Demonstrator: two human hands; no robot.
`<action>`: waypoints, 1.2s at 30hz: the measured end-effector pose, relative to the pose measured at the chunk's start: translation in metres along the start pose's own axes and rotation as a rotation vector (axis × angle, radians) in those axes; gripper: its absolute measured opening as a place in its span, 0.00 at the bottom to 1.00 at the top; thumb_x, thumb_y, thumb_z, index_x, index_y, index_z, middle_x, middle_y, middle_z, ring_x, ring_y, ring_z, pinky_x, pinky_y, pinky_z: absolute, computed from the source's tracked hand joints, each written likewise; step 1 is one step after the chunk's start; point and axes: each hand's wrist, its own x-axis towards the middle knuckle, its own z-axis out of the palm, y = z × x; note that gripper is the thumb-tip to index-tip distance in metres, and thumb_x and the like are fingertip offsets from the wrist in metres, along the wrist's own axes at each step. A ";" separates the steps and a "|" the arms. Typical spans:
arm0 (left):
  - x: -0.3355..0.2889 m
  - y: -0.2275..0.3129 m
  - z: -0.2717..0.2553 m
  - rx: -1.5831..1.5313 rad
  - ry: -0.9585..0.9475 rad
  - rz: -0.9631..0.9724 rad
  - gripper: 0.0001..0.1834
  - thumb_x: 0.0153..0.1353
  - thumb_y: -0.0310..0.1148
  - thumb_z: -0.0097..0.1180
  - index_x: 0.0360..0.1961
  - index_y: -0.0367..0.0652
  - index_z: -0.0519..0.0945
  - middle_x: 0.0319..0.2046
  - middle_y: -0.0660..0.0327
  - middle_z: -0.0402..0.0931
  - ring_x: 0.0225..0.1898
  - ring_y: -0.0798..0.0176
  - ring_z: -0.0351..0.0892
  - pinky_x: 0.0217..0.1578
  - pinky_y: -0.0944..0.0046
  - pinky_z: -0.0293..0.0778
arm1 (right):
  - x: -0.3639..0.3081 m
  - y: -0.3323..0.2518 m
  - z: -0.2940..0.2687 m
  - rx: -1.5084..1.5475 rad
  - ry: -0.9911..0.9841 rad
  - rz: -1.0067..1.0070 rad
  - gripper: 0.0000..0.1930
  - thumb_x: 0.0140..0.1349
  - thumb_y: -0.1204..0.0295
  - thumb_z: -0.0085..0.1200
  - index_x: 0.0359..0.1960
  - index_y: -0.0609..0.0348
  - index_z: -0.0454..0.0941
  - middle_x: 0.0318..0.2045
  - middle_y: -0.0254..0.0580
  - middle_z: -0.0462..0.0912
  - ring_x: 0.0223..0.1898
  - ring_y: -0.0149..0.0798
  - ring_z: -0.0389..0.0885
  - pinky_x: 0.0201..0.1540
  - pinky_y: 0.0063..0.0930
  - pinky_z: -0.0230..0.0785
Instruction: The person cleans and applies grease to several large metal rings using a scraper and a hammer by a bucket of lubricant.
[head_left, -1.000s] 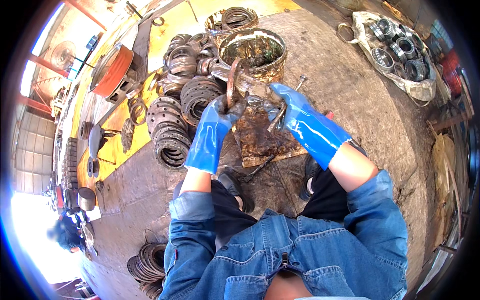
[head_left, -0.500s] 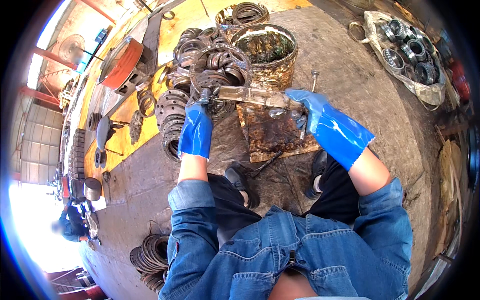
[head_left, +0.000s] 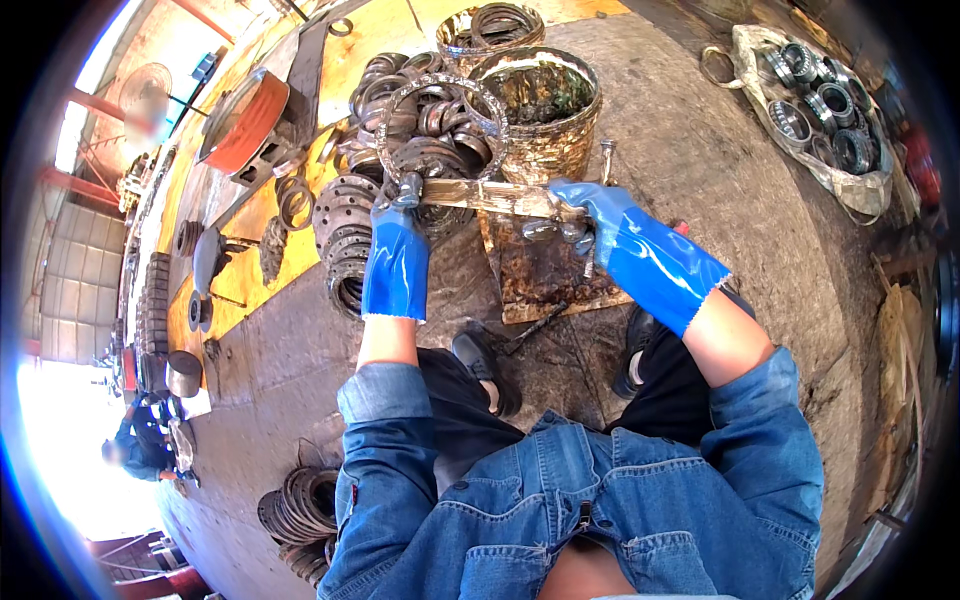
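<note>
My left hand, in a blue rubber glove, is closed at the lower edge of a large greasy metal ring that stands up over the pile of rings. A flat, shiny brown strip reaches across from beside the left fingers to my right hand. That hand, gloved alike, is closed around the strip's right end. A thin metal rod with a wider head sticks out above and below the right hand; how it is gripped is hidden. I cannot make out the strip's material.
Beyond my hands stand a grimy bucket and a second bucket with rings. Flanged rings are heaped to the left. A stained board lies below my hands. A white sack of bearings is far right; another person is far left.
My right hand has moved left with the strip and the rod. The metal ring has risen slightly away from me. My left hand has hardly moved.
</note>
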 end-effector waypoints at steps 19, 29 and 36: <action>-0.013 0.003 0.002 0.588 -0.045 0.454 0.20 0.63 0.28 0.58 0.57 0.37 0.74 0.47 0.59 0.79 0.46 0.65 0.76 0.50 0.66 0.72 | -0.053 0.008 0.035 -0.789 -0.049 -0.264 0.16 0.65 0.62 0.55 0.45 0.63 0.80 0.31 0.37 0.81 0.31 0.23 0.76 0.38 0.21 0.73; -0.009 -0.014 0.005 0.460 0.130 0.391 0.22 0.62 0.31 0.61 0.55 0.36 0.73 0.47 0.56 0.79 0.45 0.63 0.76 0.49 0.64 0.72 | -0.028 0.034 0.037 -1.372 0.167 -0.508 0.24 0.60 0.57 0.56 0.56 0.51 0.73 0.49 0.50 0.80 0.49 0.54 0.78 0.52 0.43 0.72; -0.013 -0.012 0.001 0.525 0.215 0.300 0.25 0.61 0.33 0.63 0.56 0.36 0.73 0.47 0.56 0.78 0.46 0.62 0.76 0.50 0.63 0.71 | -0.027 0.025 0.033 -1.579 0.226 -0.532 0.23 0.58 0.56 0.57 0.53 0.49 0.73 0.45 0.48 0.81 0.45 0.52 0.80 0.46 0.43 0.74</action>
